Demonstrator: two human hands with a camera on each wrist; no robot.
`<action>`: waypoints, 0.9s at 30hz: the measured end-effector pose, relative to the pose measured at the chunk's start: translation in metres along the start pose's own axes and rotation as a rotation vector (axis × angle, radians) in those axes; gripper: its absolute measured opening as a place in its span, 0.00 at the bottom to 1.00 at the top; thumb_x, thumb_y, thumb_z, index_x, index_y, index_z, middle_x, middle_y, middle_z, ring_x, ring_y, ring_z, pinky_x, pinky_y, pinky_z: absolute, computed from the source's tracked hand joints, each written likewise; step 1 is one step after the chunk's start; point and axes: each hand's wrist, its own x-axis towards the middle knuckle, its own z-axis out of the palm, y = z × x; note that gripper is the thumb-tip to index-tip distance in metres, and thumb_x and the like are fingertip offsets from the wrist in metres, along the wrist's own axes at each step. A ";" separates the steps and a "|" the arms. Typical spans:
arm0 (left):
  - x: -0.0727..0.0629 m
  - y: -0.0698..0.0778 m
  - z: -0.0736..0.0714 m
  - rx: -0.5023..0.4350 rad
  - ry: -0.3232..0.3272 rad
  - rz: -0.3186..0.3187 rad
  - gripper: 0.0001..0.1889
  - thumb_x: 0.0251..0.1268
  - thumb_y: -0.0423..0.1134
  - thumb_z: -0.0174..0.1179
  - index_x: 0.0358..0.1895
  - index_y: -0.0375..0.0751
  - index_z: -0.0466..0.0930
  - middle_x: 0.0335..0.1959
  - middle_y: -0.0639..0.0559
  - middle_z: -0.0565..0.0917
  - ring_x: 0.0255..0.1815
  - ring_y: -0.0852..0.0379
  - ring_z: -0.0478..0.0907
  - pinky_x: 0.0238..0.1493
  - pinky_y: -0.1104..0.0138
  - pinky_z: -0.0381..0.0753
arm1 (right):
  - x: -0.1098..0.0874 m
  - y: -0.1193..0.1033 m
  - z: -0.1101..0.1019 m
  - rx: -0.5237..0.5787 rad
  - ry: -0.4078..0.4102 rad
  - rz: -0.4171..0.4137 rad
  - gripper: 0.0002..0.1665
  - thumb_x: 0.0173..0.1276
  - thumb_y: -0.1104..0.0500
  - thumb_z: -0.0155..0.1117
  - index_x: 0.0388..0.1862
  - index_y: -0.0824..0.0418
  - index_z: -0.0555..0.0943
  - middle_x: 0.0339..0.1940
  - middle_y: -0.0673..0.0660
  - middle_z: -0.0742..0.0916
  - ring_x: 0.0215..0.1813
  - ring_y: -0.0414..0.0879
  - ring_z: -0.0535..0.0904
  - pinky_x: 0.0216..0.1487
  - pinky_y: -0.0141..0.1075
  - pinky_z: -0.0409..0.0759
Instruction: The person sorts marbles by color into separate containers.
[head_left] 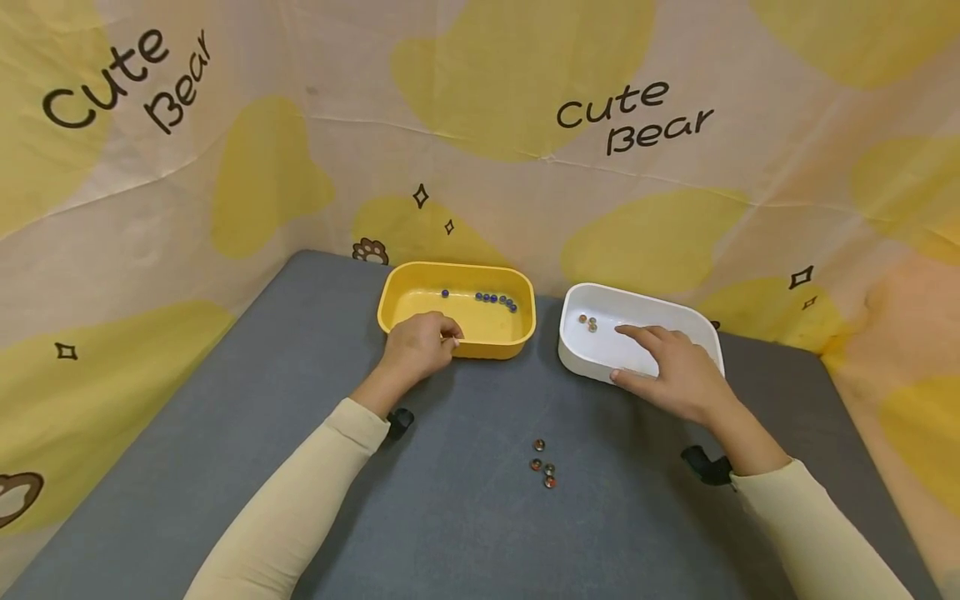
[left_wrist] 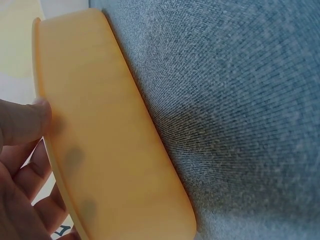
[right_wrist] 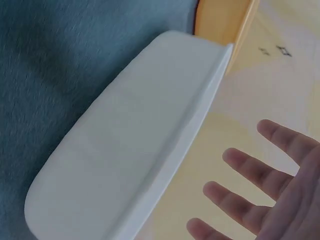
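My left hand (head_left: 423, 343) is at the near rim of a yellow tray (left_wrist: 107, 115). Its thumb (left_wrist: 25, 120) lies against the outer side of the rim and the curled fingers reach over inside, dark spots showing through the wall. Several small blue marbles (head_left: 491, 298) lie in that tray along its far right part. Over the near side of a white tray (right_wrist: 125, 125) hovers my right hand (head_left: 678, 375), fingers spread and nothing held. A few orange and clear marbles (head_left: 592, 327) sit at the white tray's left end.
Several reddish, glassy marbles (head_left: 549, 482) lie on the grey table (head_left: 450, 517) between my forearms. Behind both trays hangs a printed cloth (head_left: 487, 108) at the table's back edge. A narrow gap separates the two trays.
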 end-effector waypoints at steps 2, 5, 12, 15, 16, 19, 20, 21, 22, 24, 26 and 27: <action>0.000 -0.001 0.001 0.000 -0.002 -0.001 0.06 0.64 0.43 0.60 0.38 0.52 0.87 0.41 0.57 0.85 0.35 0.56 0.79 0.38 0.61 0.78 | -0.003 -0.006 0.002 -0.006 0.032 -0.025 0.37 0.61 0.37 0.63 0.67 0.50 0.71 0.62 0.59 0.79 0.58 0.62 0.74 0.51 0.60 0.70; 0.000 -0.002 0.001 0.000 0.003 0.006 0.06 0.64 0.43 0.60 0.39 0.52 0.87 0.42 0.56 0.86 0.35 0.56 0.79 0.37 0.61 0.78 | -0.007 -0.015 0.005 -0.005 0.087 -0.082 0.35 0.57 0.42 0.68 0.63 0.51 0.74 0.57 0.57 0.82 0.55 0.60 0.76 0.48 0.57 0.73; -0.002 -0.003 -0.001 0.000 0.009 0.013 0.06 0.64 0.42 0.60 0.38 0.53 0.87 0.40 0.57 0.85 0.34 0.56 0.79 0.36 0.61 0.78 | -0.014 -0.034 0.017 0.066 0.173 -0.249 0.28 0.50 0.52 0.73 0.53 0.50 0.80 0.44 0.48 0.85 0.46 0.49 0.80 0.47 0.47 0.76; -0.002 -0.003 -0.001 0.000 0.009 0.016 0.06 0.64 0.42 0.60 0.38 0.53 0.87 0.40 0.57 0.85 0.34 0.56 0.79 0.36 0.61 0.77 | -0.016 -0.042 0.022 0.092 0.171 -0.307 0.25 0.50 0.54 0.73 0.50 0.50 0.82 0.40 0.45 0.85 0.42 0.45 0.79 0.44 0.42 0.76; -0.002 -0.003 -0.001 -0.001 0.009 0.017 0.06 0.64 0.42 0.60 0.38 0.53 0.87 0.40 0.57 0.85 0.34 0.56 0.79 0.36 0.61 0.77 | -0.017 -0.044 0.024 0.099 0.165 -0.321 0.24 0.50 0.55 0.73 0.49 0.50 0.82 0.40 0.45 0.85 0.42 0.44 0.80 0.43 0.42 0.76; -0.002 -0.003 -0.001 -0.002 0.009 0.015 0.06 0.64 0.42 0.60 0.38 0.53 0.87 0.41 0.57 0.85 0.34 0.56 0.79 0.36 0.61 0.77 | -0.018 -0.050 0.029 0.111 0.149 -0.354 0.22 0.51 0.56 0.74 0.47 0.51 0.83 0.41 0.45 0.86 0.42 0.42 0.80 0.43 0.40 0.77; -0.002 -0.003 -0.001 -0.003 0.008 0.014 0.06 0.64 0.42 0.60 0.38 0.53 0.87 0.41 0.57 0.85 0.34 0.56 0.79 0.36 0.61 0.77 | -0.018 -0.052 0.031 0.116 0.145 -0.364 0.21 0.51 0.56 0.74 0.47 0.51 0.83 0.41 0.46 0.86 0.42 0.42 0.80 0.43 0.40 0.78; -0.002 -0.003 -0.001 -0.003 0.007 0.013 0.06 0.64 0.43 0.60 0.38 0.53 0.87 0.41 0.57 0.85 0.34 0.56 0.79 0.36 0.61 0.77 | -0.018 -0.054 0.032 0.120 0.142 -0.376 0.20 0.51 0.57 0.74 0.46 0.52 0.84 0.41 0.46 0.86 0.42 0.41 0.80 0.43 0.40 0.78; -0.002 -0.004 0.000 -0.003 0.007 0.013 0.06 0.64 0.43 0.60 0.38 0.53 0.87 0.41 0.57 0.85 0.34 0.56 0.79 0.36 0.61 0.77 | -0.018 -0.056 0.034 0.123 0.139 -0.391 0.20 0.50 0.57 0.75 0.45 0.52 0.84 0.40 0.47 0.87 0.41 0.41 0.80 0.43 0.39 0.78; -0.002 -0.004 0.000 -0.003 0.005 0.015 0.06 0.64 0.43 0.61 0.38 0.53 0.87 0.41 0.57 0.85 0.34 0.56 0.79 0.35 0.61 0.77 | -0.017 -0.059 0.037 0.120 0.130 -0.418 0.17 0.51 0.58 0.75 0.42 0.53 0.85 0.37 0.47 0.87 0.40 0.41 0.80 0.42 0.39 0.78; -0.002 -0.004 -0.001 -0.003 0.005 0.017 0.06 0.64 0.43 0.61 0.38 0.53 0.87 0.41 0.57 0.85 0.34 0.57 0.79 0.35 0.61 0.77 | -0.017 -0.061 0.041 0.124 0.100 -0.432 0.15 0.52 0.58 0.74 0.40 0.54 0.85 0.36 0.47 0.87 0.39 0.41 0.80 0.41 0.38 0.78; -0.002 -0.004 -0.001 -0.001 0.006 0.018 0.05 0.64 0.43 0.61 0.37 0.53 0.87 0.41 0.57 0.85 0.34 0.57 0.79 0.35 0.61 0.77 | -0.017 -0.063 0.043 0.123 0.084 -0.436 0.13 0.53 0.59 0.73 0.40 0.54 0.85 0.36 0.46 0.87 0.39 0.41 0.80 0.42 0.38 0.78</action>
